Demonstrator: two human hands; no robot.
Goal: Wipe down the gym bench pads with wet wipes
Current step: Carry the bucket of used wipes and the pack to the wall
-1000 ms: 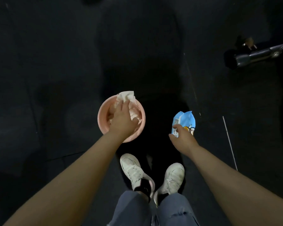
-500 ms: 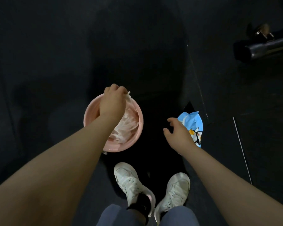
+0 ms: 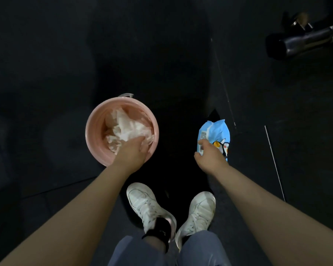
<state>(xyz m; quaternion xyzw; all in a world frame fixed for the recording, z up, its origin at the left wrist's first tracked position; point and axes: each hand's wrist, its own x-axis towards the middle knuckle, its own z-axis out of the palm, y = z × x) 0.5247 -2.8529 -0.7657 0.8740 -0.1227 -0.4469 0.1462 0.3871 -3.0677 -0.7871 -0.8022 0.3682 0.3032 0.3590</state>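
A pink round bucket [image 3: 96,120] stands on the dark floor and holds several crumpled white wipes [image 3: 127,125]. My left hand [image 3: 132,152] reaches into its near side, fingers pressed on the wipes. A blue wet-wipe pack [image 3: 216,133] with a cartoon print lies on the floor to the right. My right hand [image 3: 210,156] rests on the pack's near end, fingers curled onto it. No bench pad can be made out in the dark.
My two white sneakers [image 3: 148,204] stand just below the bucket and the pack. A dark metal equipment leg [image 3: 306,40] lies at the top right. A thin white line [image 3: 274,162] runs along the floor at the right.
My left hand has moved from the bucket's far rim to its near side, down onto the wipes. My right hand has closed in on the blue pack.
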